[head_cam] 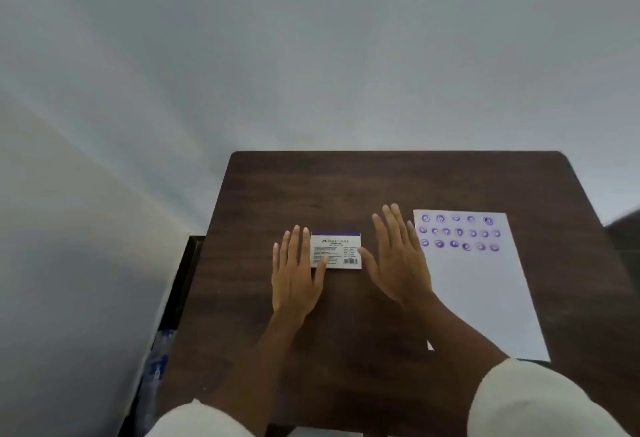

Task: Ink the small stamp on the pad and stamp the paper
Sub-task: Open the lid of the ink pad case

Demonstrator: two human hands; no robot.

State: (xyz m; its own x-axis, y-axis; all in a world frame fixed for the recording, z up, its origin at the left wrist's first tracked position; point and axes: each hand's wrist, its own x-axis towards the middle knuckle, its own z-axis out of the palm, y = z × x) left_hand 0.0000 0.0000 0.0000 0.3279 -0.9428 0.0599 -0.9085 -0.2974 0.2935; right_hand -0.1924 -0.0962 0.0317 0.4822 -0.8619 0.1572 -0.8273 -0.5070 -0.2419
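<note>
A closed ink pad box (pixel 341 249), white with a purple top strip and printed text, lies on the dark wooden table (pixel 381 180). My left hand (pixel 294 274) lies flat with fingers apart, its thumb resting on the box's left edge. My right hand (pixel 398 256) lies flat and open just right of the box, thumb near its right edge. A white sheet of paper (pixel 485 298) lies to the right, with three rows of several purple round stamp marks (pixel 459 232) at its top. No stamp is visible.
A white wall stands behind and left of the table. Plastic bottles (pixel 157 360) stand on the floor at the table's left. The paper's near edge reaches close to the table's front right.
</note>
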